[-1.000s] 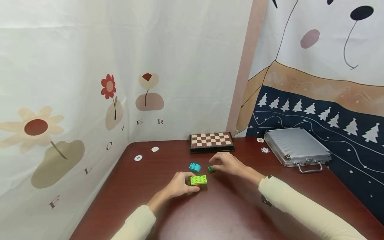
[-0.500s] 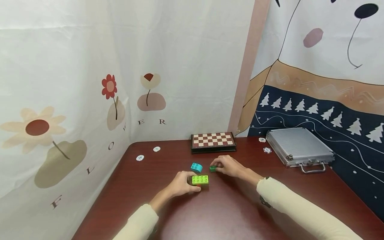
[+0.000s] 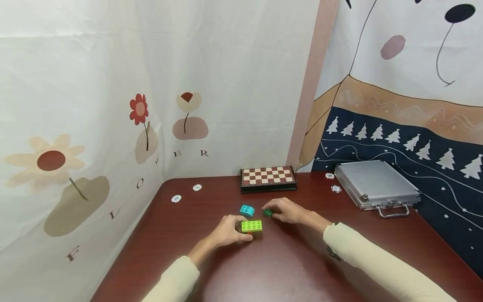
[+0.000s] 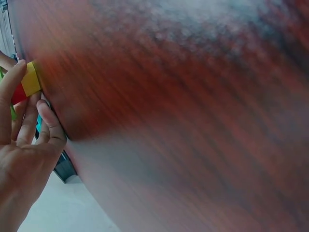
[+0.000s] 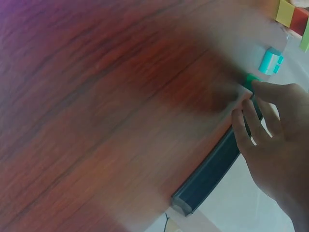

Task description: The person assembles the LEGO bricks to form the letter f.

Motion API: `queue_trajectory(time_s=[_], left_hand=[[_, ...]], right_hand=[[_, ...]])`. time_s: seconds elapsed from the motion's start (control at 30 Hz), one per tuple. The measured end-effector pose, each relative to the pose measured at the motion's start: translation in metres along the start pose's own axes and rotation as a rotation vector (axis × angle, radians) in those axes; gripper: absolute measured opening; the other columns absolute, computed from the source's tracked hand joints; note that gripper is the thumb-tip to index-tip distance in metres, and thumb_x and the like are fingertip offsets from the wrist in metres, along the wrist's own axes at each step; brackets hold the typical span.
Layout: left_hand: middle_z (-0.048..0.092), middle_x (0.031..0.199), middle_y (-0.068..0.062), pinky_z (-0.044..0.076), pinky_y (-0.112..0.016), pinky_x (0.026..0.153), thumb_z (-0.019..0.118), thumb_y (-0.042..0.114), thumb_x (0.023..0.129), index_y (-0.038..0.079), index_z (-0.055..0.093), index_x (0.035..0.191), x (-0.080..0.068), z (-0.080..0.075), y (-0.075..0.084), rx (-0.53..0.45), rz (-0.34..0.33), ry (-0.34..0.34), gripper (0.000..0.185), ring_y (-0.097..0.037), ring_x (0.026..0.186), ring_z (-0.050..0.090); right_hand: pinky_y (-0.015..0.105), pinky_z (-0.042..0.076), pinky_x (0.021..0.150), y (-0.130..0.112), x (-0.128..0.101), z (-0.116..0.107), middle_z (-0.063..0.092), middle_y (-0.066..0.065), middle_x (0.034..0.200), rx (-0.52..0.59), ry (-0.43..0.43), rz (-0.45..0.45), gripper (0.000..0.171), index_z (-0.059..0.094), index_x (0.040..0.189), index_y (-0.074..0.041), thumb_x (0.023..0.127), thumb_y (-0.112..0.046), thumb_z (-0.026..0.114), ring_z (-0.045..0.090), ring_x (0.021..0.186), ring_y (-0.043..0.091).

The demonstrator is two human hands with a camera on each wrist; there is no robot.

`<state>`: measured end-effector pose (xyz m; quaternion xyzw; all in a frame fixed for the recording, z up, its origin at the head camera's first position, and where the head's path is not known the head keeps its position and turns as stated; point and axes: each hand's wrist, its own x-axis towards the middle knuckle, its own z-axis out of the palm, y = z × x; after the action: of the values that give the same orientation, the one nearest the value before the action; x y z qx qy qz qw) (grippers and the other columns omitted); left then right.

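Observation:
My left hand (image 3: 229,230) grips a stack of toy bricks with a lime green brick (image 3: 251,226) on top; the left wrist view shows a yellow brick (image 4: 31,80) and a red one under it. My right hand (image 3: 284,210) pinches a small dark green brick (image 3: 267,213) on the brown table (image 3: 286,268). A turquoise brick (image 3: 247,210) lies loose between the two hands, just behind the stack. In the right wrist view the dark green brick (image 5: 250,80) shows at my fingertips, with the turquoise brick (image 5: 271,61) beyond it.
A folded chess board (image 3: 267,178) lies at the table's far edge. A silver metal case (image 3: 375,183) sits at the right. White poker chips (image 3: 176,198) are scattered at the back left and near the case (image 3: 334,188). Fabric sheets hang around the table.
My right hand has come down and closed its fingers on the small dark green brick. The left hand has stayed on the brick stack.

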<state>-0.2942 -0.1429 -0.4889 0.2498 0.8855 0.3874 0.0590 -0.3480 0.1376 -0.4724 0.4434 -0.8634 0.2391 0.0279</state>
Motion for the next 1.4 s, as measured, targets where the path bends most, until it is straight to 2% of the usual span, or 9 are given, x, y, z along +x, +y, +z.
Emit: queue_trajectory(time_s=[0.4,0.53,0.73,0.9,1.03,1.17,1.27,1.4], left_hand=[[0.069,0.077,0.009,0.053,-0.026,0.06,0.091,0.026,0.08,0.012,0.075,0.11,0.0,-0.001,-0.001,0.006,-0.01,0.01,0.037,-0.007,0.06,0.063],[0.069,0.076,0.01,0.053,-0.026,0.061,0.092,0.028,0.079,0.012,0.075,0.109,0.001,-0.001,-0.002,0.014,-0.003,0.017,0.037,-0.007,0.06,0.063],[0.069,0.073,0.009,0.052,-0.026,0.06,0.092,0.029,0.079,0.011,0.076,0.109,0.0,-0.002,-0.002,0.022,-0.007,0.021,0.039,-0.008,0.058,0.063],[0.069,0.072,0.008,0.052,-0.026,0.058,0.092,0.029,0.079,0.011,0.077,0.107,0.0,-0.002,-0.003,0.014,-0.007,0.021,0.037,-0.009,0.057,0.063],[0.069,0.071,0.01,0.051,-0.026,0.056,0.093,0.029,0.078,0.014,0.077,0.104,0.0,-0.001,-0.005,0.021,-0.007,0.026,0.035,-0.008,0.057,0.063],[0.069,0.07,0.009,0.051,-0.025,0.055,0.093,0.029,0.078,0.014,0.077,0.102,0.0,-0.001,-0.005,0.02,-0.003,0.024,0.033,-0.007,0.056,0.062],[0.07,0.07,0.007,0.052,-0.026,0.055,0.093,0.027,0.078,0.014,0.077,0.102,0.0,-0.001,-0.004,0.01,-0.001,0.018,0.031,-0.008,0.056,0.063],[0.071,0.07,0.006,0.052,-0.026,0.054,0.092,0.026,0.079,0.015,0.077,0.102,0.001,-0.001,-0.004,-0.006,0.008,0.013,0.03,-0.009,0.056,0.064]], right_hand=[[0.036,0.058,0.089,-0.005,0.001,-0.003,0.072,0.004,0.113,0.014,0.037,0.119,0.031,0.074,0.123,-0.005,0.095,-0.015,0.078,0.07,0.102,0.019],[0.035,0.059,0.088,-0.01,0.003,-0.01,0.071,0.003,0.112,0.047,0.063,0.102,0.031,0.074,0.123,-0.006,0.095,-0.018,0.078,0.071,0.102,0.022],[0.031,0.056,0.09,-0.027,0.006,-0.018,0.07,-0.003,0.113,0.037,0.074,0.093,0.03,0.075,0.123,-0.016,0.095,-0.024,0.079,0.068,0.105,0.014],[0.031,0.056,0.089,-0.039,0.008,-0.018,0.071,-0.005,0.112,0.046,0.08,0.079,0.029,0.076,0.121,-0.018,0.093,-0.024,0.081,0.068,0.102,0.015],[0.032,0.057,0.087,-0.046,0.011,-0.013,0.071,-0.005,0.11,0.077,0.073,0.055,0.03,0.076,0.121,-0.014,0.092,-0.023,0.081,0.07,0.101,0.018],[0.029,0.057,0.087,-0.052,0.012,-0.008,0.07,-0.004,0.111,0.116,0.046,0.041,0.033,0.075,0.122,-0.009,0.093,-0.023,0.081,0.069,0.101,0.015],[0.025,0.056,0.086,-0.056,0.013,-0.004,0.07,-0.004,0.112,0.134,0.026,0.037,0.034,0.075,0.123,-0.009,0.094,-0.026,0.08,0.067,0.101,0.01],[0.025,0.057,0.087,-0.058,0.016,0.0,0.069,-0.004,0.113,0.141,0.028,0.02,0.034,0.075,0.122,-0.009,0.094,-0.027,0.08,0.068,0.102,0.011]])
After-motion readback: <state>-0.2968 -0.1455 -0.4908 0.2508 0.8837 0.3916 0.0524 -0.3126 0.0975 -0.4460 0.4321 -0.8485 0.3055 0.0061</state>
